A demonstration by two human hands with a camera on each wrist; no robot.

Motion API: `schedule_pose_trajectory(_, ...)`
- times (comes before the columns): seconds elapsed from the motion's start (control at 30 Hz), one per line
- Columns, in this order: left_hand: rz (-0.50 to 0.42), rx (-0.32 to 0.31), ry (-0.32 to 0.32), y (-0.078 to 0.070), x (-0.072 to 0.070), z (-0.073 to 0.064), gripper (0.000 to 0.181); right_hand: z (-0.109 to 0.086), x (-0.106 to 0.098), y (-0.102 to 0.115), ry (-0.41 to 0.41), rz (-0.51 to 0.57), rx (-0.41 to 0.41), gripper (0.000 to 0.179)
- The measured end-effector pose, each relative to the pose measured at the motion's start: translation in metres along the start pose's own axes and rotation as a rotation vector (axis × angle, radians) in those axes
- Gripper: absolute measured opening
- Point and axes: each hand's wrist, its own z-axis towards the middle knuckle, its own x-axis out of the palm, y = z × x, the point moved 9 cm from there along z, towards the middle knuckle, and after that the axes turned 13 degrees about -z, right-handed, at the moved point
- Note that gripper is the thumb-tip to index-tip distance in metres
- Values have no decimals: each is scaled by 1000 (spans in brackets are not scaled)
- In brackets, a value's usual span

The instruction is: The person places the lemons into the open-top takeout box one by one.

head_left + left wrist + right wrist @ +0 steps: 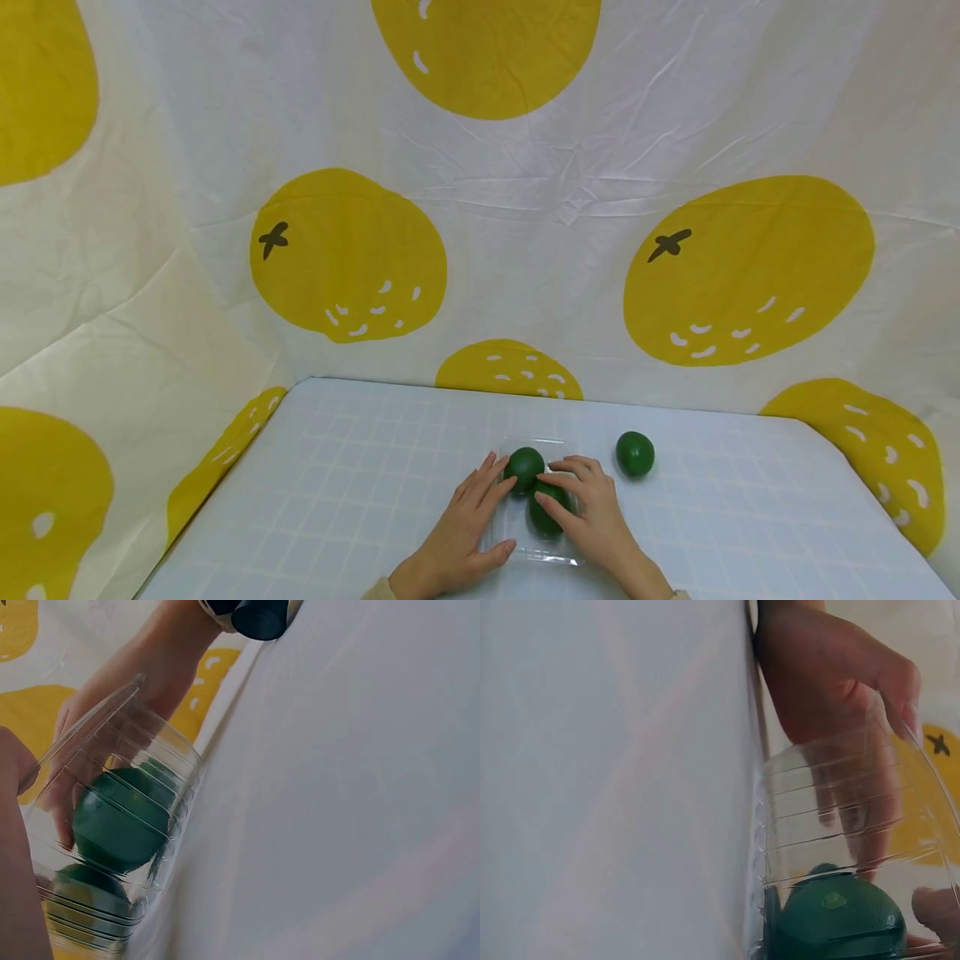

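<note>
Inside the clear container (551, 556), the nearer green fruit (543, 520) is grasped by the right hand (597, 507), beside the farther green fruit (524, 467); fingers of the left hand (467, 523) are extended at the container's left side

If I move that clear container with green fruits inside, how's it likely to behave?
The clear container may flex when squeezed, since its see-through walls look thin. The two green fruits inside would probably roll if it tilts, because they're rounded and there's bare container floor beside them. Pushed, it likely slides rather than tips, as it sits low and broad.
</note>
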Motion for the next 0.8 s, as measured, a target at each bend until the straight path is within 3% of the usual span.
schedule_pose_trajectory(0.33, -6, -15, 14, 1, 0, 0, 66, 0, -31, -8, -352, 130, -118, 27)
schedule_pose_trajectory(0.5, -8, -9, 13, 1, 1, 0, 65, -5, -47, -16, -529, 115, -169, 28)
schedule_pose_trajectory(0.63, -14, -9, 11, 1, 1, 0, 65, -8, -51, -28, -586, 93, -160, 24)
schedule_pose_trajectory(0.8, -38, -18, 18, 2, 2, -1, 62, -11, -53, -43, -601, 68, -118, 28)
